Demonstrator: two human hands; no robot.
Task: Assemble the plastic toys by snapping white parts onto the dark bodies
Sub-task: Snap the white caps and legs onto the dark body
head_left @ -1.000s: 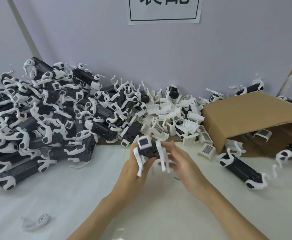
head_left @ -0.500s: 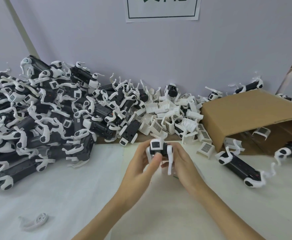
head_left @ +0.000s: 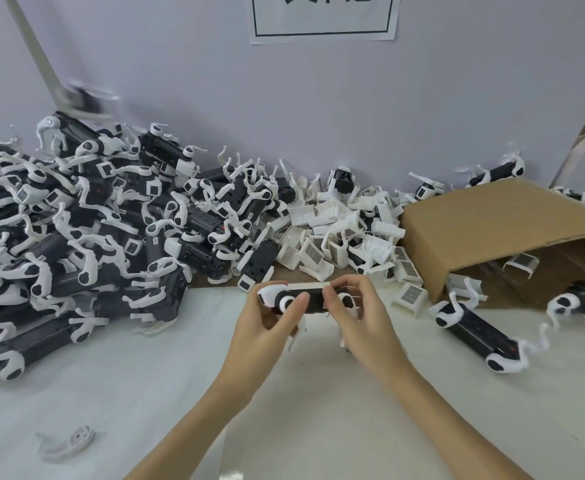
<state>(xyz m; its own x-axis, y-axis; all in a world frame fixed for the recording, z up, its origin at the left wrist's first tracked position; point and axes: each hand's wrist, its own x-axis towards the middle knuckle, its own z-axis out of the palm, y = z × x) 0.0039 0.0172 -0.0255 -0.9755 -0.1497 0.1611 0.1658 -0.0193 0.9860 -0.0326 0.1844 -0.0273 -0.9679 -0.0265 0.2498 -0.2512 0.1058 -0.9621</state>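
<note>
Dark toy body (head_left: 310,299) now sideways between both hands, previously end-on

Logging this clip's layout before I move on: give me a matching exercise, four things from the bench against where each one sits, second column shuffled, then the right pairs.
Things
1. toy in hand
2. cardboard box
3. loose white leg part
4. pile of finished toys

Places
A. alone on the white cloth, near left corner
B. heaped at the left against the wall
C. on its side at the right, opening toward the camera
D. held above the cloth between the left hand and the right hand

Pairs: 1-D, 2-C, 3-A, 4-B
</note>
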